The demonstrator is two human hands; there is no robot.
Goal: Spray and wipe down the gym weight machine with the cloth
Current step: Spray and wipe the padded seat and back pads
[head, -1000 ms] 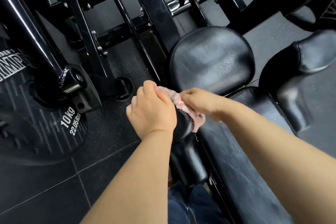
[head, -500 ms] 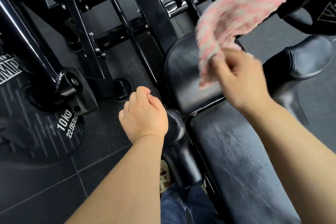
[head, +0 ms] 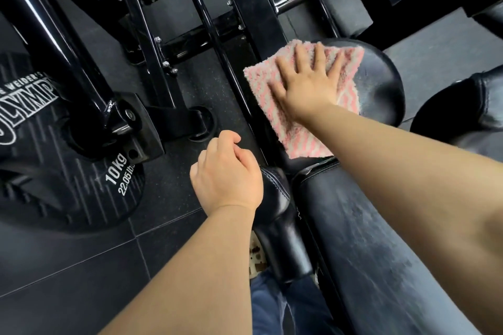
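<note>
A pink and grey striped cloth lies spread flat on the round black seat pad of the weight machine. My right hand presses on the cloth with its fingers straight and spread. My left hand sits curled into a loose fist with nothing in it, resting beside the top of a black padded roller. The long black bench pad runs toward me under my right forearm and looks streaked with moisture. No spray bottle is in view.
Black steel frame bars run across the top. A 10 kg weight plate sits at the left on a dark tiled floor. Another black padded roller is at the right edge. My blue-trousered leg shows at the bottom.
My right hand pulled the cloth off the roller, swung it up in the air, then laid it flat on the round seat pad. My left hand let go of the cloth and stayed by the roller.
</note>
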